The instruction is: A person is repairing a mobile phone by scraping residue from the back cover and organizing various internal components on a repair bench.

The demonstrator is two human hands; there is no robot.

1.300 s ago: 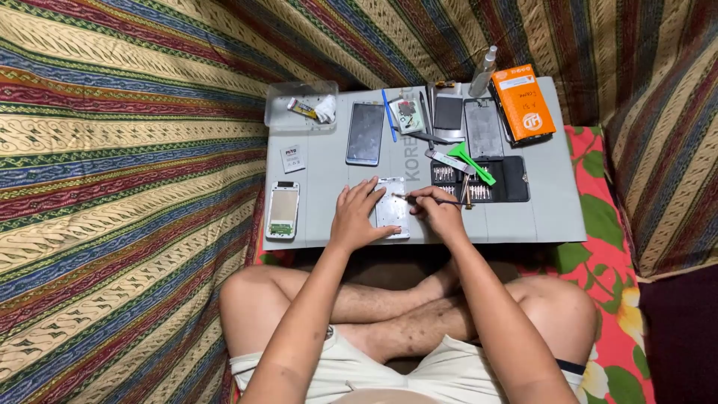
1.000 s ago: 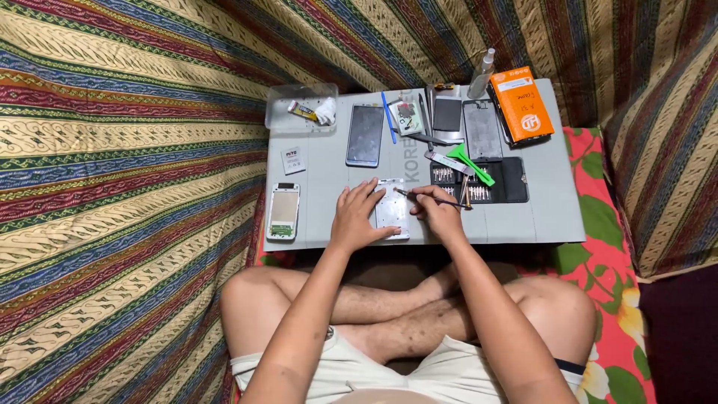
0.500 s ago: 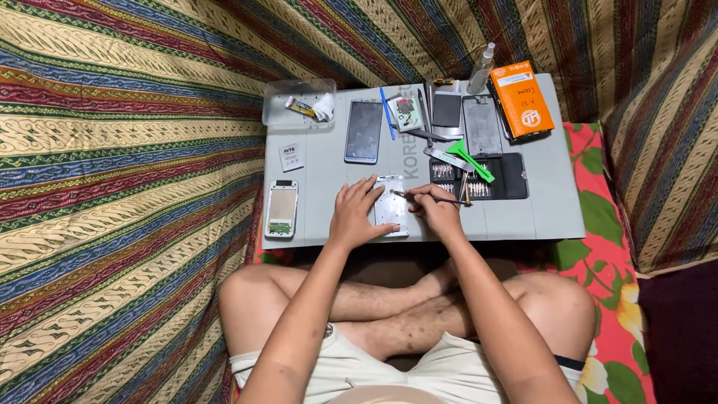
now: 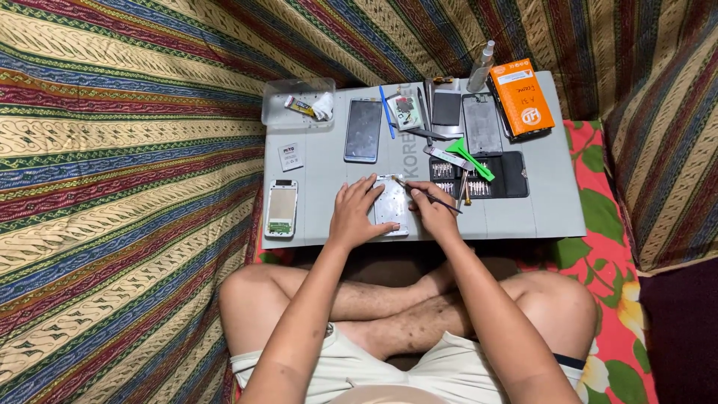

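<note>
Left hand lies flat, fingers spread, pressing the left edge of the phone frame; right hand is closed in a pinch on a thin tool, tip at the frame's upper right corner. Frame rests at the near middle of a grey table, long axis running away from the person; striped cloth surrounds the table, floral cloth to the right. Beyond: dark phone, bit case, green pry tool, orange box, clear tray; white phone to the left.
</note>
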